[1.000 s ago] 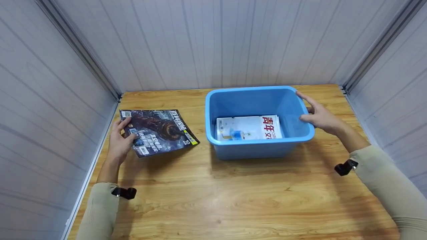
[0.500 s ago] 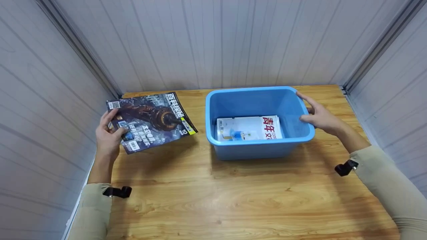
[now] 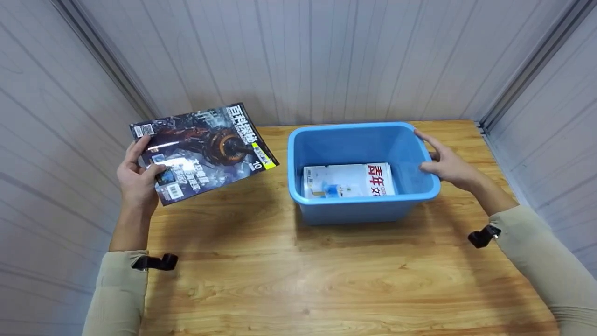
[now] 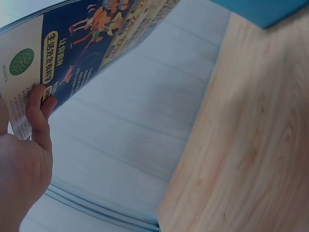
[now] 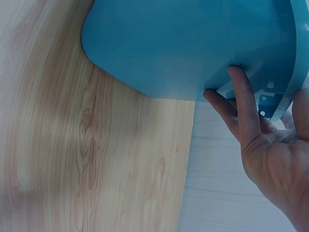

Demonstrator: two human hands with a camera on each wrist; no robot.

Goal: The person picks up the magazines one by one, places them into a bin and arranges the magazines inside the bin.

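The left hand (image 3: pixel 136 179) pinches a magazine (image 3: pixel 203 148) by its near corner, lifted clear over the surface's (image 3: pixel 289 270) far left corner. The right hand (image 3: pixel 448 164) clasps the blue bin's (image 3: pixel 364 200) right rim, likely steadying it; another magazine (image 3: pixel 347 179) lies inside.

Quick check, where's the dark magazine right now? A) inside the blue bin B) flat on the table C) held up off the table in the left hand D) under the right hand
C: the left hand grips the dark magazine by its edge, raised clear of the table; the right hand is on the rim of the blue bin.
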